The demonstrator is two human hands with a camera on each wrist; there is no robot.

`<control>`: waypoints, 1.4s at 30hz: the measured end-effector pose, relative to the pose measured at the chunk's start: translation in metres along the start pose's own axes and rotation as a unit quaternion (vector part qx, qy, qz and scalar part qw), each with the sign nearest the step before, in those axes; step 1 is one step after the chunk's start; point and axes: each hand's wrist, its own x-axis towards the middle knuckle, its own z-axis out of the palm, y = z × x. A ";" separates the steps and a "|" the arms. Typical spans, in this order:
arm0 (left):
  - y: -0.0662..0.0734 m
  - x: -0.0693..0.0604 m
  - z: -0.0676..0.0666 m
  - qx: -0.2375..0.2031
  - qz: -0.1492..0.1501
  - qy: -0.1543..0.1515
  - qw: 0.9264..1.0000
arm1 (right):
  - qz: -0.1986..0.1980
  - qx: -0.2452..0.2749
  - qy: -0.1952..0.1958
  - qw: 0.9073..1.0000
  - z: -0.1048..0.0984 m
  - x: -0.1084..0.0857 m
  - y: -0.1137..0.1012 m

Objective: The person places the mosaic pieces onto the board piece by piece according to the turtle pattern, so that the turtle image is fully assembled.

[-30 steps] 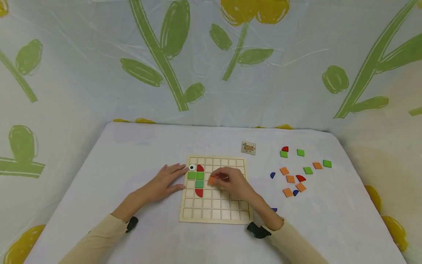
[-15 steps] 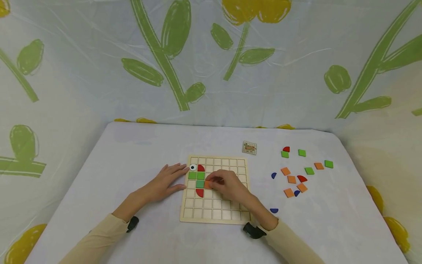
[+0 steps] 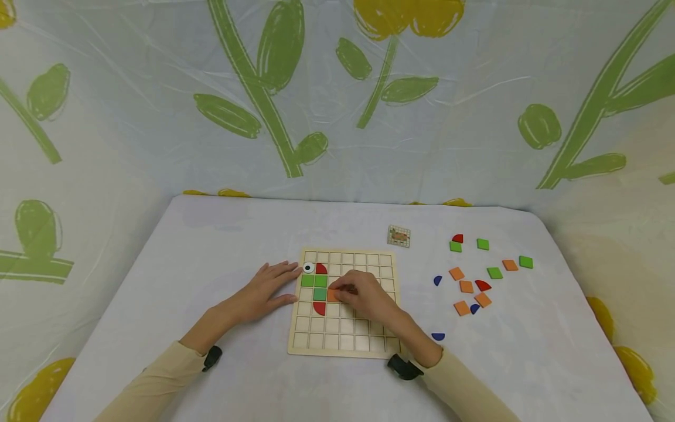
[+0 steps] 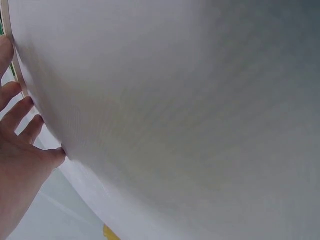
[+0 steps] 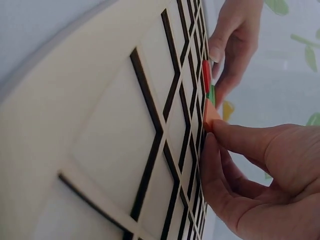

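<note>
A wooden grid board (image 3: 345,354) lies on the table. My right hand (image 3: 366,298) pinches an orange square tile (image 3: 332,295) between thumb and fingers, at the cell just right of a teal-green tile (image 3: 319,294). In the right wrist view the orange tile (image 5: 211,116) is tilted in the fingertips. My left hand (image 3: 263,293) lies flat with straight fingers, its fingertips touching the board's left edge. On the board sit a white eye tile (image 3: 308,268), two green squares (image 3: 313,281), a red quarter-circle (image 3: 321,269) and another red quarter-circle (image 3: 319,308).
Right of the board lie several loose tiles: orange squares (image 3: 466,286), green squares (image 3: 494,273), red quarter-circles (image 3: 482,285) and blue half-circles (image 3: 438,336). A small pattern card (image 3: 398,236) rests behind the board. A flower-printed cloth (image 3: 422,146) hangs at the back.
My right hand has moved slightly left with the orange tile, bringing it beside the teal-green tile. A blue half-circle near the right forearm has come into fuller view. My left hand stays put.
</note>
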 end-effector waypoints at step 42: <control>-0.001 0.000 0.002 0.006 -0.007 -0.002 1.000 | 0.089 -0.016 0.113 0.989 -0.056 -0.057 0.035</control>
